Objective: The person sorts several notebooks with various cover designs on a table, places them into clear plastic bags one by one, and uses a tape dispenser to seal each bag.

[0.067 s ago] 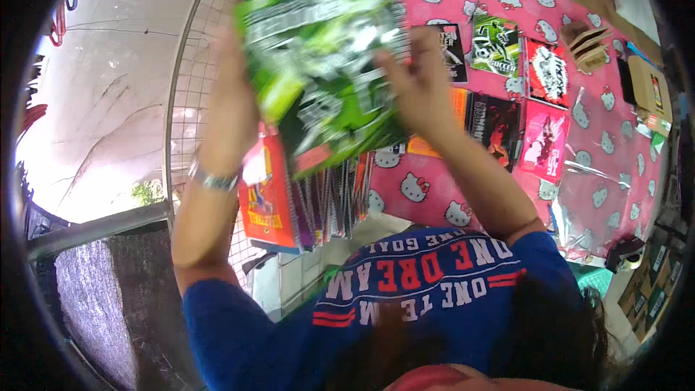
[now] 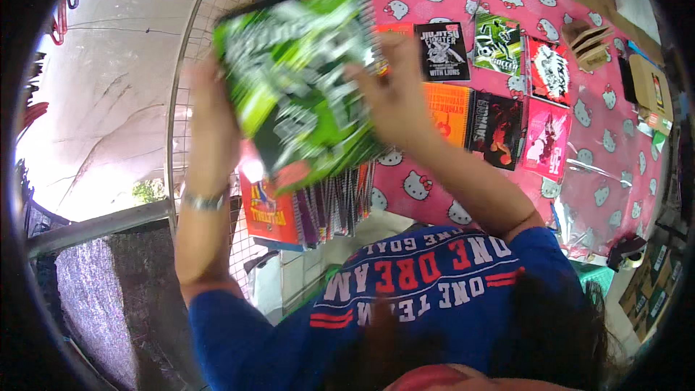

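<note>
A green, black and white spiral notebook (image 2: 297, 87), smeared by motion, is held up tilted between my two hands. My left hand (image 2: 212, 127) grips its left edge, with the fingers partly hidden behind it. My right hand (image 2: 397, 94) closes on the right edge by the wire spiral, thumb over the cover. Whether more than one notebook is in the grip, I cannot tell. Below it, several spiral notebooks (image 2: 337, 203) stand packed in a row, an orange-red notebook (image 2: 271, 210) facing out at the left end.
On the pink patterned tablecloth (image 2: 416, 185) lie several notebooks, among them a black one (image 2: 443, 54), a green one (image 2: 497, 45), an orange one (image 2: 447, 108) and a pink one (image 2: 546, 137). Brown paper pieces (image 2: 586, 45) lie farther right. A wire grid (image 2: 194, 94) stands at left.
The green notebook has shifted left in my hands, and both hands have moved left with it. More of the black and orange notebooks on the table now shows.
</note>
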The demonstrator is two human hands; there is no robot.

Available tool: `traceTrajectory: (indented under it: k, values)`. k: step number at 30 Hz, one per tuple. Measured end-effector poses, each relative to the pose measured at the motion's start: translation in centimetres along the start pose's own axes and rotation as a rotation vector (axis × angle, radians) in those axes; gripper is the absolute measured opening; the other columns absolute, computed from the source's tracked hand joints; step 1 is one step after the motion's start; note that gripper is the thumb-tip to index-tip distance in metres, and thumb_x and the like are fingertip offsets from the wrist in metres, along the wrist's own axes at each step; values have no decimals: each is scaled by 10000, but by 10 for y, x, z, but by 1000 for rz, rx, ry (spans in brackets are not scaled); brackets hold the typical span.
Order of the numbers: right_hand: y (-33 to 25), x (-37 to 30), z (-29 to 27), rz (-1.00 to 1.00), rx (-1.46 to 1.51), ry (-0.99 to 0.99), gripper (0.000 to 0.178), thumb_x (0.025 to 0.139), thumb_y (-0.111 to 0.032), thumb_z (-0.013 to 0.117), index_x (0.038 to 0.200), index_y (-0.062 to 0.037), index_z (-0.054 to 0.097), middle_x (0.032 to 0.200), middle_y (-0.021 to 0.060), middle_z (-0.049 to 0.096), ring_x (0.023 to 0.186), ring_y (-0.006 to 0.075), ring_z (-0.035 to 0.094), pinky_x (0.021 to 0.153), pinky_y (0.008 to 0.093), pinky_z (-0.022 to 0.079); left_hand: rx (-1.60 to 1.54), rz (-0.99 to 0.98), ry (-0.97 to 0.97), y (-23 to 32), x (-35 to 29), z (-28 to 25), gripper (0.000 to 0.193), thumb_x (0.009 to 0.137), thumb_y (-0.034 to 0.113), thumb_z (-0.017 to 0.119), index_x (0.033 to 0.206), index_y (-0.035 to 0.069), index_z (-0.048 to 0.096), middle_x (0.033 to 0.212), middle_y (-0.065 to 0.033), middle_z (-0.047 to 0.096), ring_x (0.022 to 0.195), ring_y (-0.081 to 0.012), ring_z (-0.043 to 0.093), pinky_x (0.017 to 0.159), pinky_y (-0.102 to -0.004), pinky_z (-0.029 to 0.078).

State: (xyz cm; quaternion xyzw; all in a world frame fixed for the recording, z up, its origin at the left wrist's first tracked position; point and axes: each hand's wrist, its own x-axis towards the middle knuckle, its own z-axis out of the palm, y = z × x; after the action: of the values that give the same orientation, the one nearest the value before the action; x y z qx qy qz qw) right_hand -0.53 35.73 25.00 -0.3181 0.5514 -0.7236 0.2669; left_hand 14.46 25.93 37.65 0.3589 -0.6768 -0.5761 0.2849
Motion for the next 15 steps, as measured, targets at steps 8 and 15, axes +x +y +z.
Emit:
traceTrajectory:
  k: [8,15]
  values:
    - [-25,-59,45,209,-30,-841,567,834,-124,594,1340,0,370,1164,206,573,1063,309,583,881,393,461,629,-143,221,-122,-132,-140,513,909,84,530,1380,-26,358,1309,-141,474,1164,-200,476,979,-320,377]
    - [194,90,-310,131,-1236,437,296,815,-272,588,1008,-54,640,1000,184,639,872,288,634,736,428,507,540,-197,237,-158,-117,-148,521,951,163,508,1412,20,312,1304,-137,448,1159,-219,458,966,-341,386]
